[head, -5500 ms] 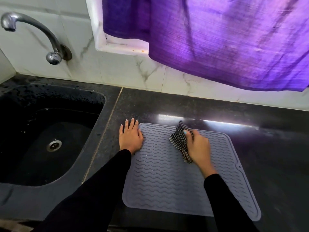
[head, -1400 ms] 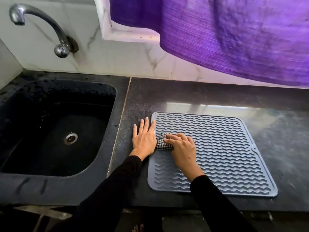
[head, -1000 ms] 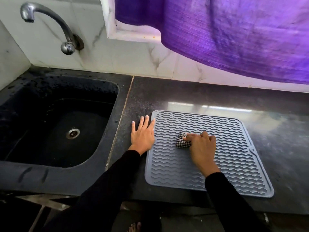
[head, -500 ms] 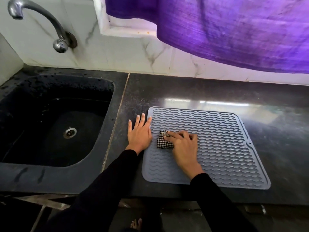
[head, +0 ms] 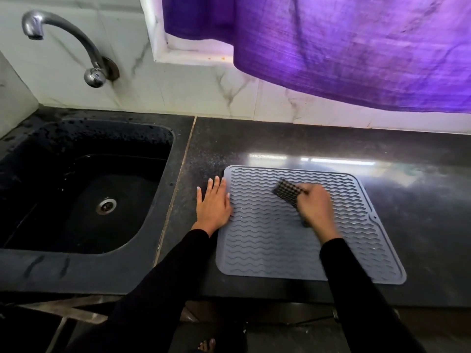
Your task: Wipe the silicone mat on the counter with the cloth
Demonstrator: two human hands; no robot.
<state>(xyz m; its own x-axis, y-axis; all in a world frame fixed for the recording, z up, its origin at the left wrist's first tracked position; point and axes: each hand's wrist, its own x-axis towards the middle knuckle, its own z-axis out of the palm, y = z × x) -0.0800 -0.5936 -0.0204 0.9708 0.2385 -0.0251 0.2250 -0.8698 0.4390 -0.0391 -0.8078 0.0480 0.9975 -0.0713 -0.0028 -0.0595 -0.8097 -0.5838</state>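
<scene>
A dark, speckled stone tabletop [head: 420, 225] ran along a white marble-tiled wall, and the view looked down on it from above its front edge. Nearest the camera, two black sleeves reached forward over that edge. The grey silicone mat [head: 267, 250], ribbed with wavy lines, lay flat on the tabletop close to the front edge. The left hand [head: 212, 207] lay flat with straight fingers, palm down on the tabletop just beside the mat's left edge, its thumb side touching that edge; its grip held nothing. The right hand [head: 316, 207] was over the middle of the mat, blurred by motion, its fingers curled round a bunched black-and-white checked cloth [head: 288, 192], which stuck out to the left of the hand and rested against the mat's ribs. To the left, past a seam in the stone, a black sink [head: 84, 138] was set into the surface, wet with droplets, a metal drain at its bottom. Farther back, a curved chrome tap [head: 76, 44] came out of the wall above the sink, and a purple curtain [head: 344, 47] hung over a white window frame above the mat.
</scene>
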